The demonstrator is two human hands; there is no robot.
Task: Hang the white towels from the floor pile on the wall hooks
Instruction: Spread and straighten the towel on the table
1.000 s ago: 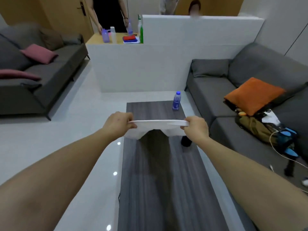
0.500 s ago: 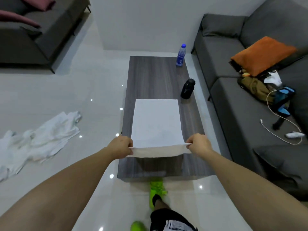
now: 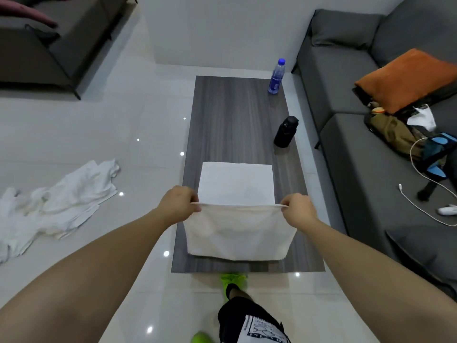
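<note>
A white towel (image 3: 237, 184) lies spread on the near half of the dark wooden coffee table (image 3: 232, 115). My left hand (image 3: 179, 203) pinches its near left corner and my right hand (image 3: 298, 209) pinches its near right corner. Between them the lifted edge is stretched taut above the table, and a flap of the towel hangs down below my hands over the table's near end. The pile of white towels (image 3: 54, 206) lies crumpled on the tiled floor to the left. No wall hooks are in view.
A black bottle (image 3: 285, 131) and a blue water bottle (image 3: 276, 76) stand along the table's right edge. A grey sofa (image 3: 346, 134) with an orange cushion (image 3: 405, 78), bags and a white cable runs along the right. Another grey sofa (image 3: 57, 40) sits far left.
The view tilted down from the room to the table. The towel, first held in the air, was laid flat on the table; now its near edge is lifted and moved toward the far end.
</note>
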